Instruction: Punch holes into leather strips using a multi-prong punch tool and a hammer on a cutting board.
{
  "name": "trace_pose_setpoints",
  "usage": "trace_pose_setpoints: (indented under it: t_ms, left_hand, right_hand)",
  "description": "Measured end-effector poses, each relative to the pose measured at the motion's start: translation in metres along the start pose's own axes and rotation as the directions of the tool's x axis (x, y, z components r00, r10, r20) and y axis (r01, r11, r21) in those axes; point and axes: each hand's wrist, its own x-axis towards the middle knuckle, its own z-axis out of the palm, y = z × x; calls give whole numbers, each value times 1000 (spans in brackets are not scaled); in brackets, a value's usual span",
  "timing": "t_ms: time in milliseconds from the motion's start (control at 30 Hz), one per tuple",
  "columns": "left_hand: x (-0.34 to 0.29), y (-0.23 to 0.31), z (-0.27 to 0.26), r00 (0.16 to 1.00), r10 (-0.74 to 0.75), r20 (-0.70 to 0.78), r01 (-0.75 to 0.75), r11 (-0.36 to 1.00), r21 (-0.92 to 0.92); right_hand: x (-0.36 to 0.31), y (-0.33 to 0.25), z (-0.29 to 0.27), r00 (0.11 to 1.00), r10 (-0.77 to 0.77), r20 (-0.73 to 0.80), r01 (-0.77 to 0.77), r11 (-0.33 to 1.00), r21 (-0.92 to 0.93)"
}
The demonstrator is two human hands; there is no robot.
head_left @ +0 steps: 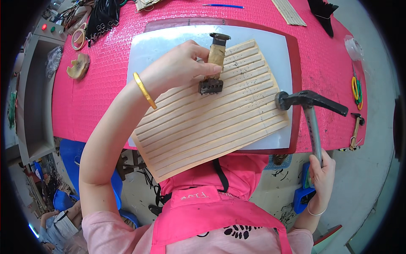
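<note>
My left hand (192, 63) is closed round the taped shaft of a hole punch (217, 57), which stands nearly upright with its dark, wide foot on a beige slatted sheet (203, 122). Rows of small dark holes mark the sheet's right part. The sheet lies tilted on a white board (169, 44), its lower left corner sticking out past the table edge. In my right hand (322, 171) is the handle of a hammer (311, 101). The hammer's dark head is raised at the sheet's right edge, apart from the punch.
Under the white board is a dark red board (294, 55) on a pink table (101, 101). Yellow and green-handled scissors (357, 91) and another small tool (356, 131) lie at the right. A wax-like block (78, 67) and tape rolls (78, 39) sit left; a blue pen (223, 6) lies far back.
</note>
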Motion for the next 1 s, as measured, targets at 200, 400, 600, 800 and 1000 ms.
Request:
trace_pose_setpoints:
  t_ms: [200, 400, 600, 800, 1000]
  left_hand:
    - [9, 4, -2, 993, 6, 115, -10, 999, 33]
    - [59, 8, -32, 948, -43, 316, -14, 984, 175]
    - [111, 14, -72, 963, 110, 247, -201, 903, 379]
    - [64, 18, 7, 956, 255, -145, -293, 848, -441]
    - [65, 12, 35, 913, 367, -177, -395, 904, -164]
  right_hand:
    - [1, -8, 9, 994, 89, 59, -90, 996, 15]
    - [6, -10, 14, 997, -23, 77, 21, 999, 29]
    - [6, -21, 11, 990, 132, 39, -135, 989, 65]
    - [18, -28, 8, 994, 109, 29, -110, 992, 54]
    - [28, -25, 4, 997, 71, -1, -71, 997, 14]
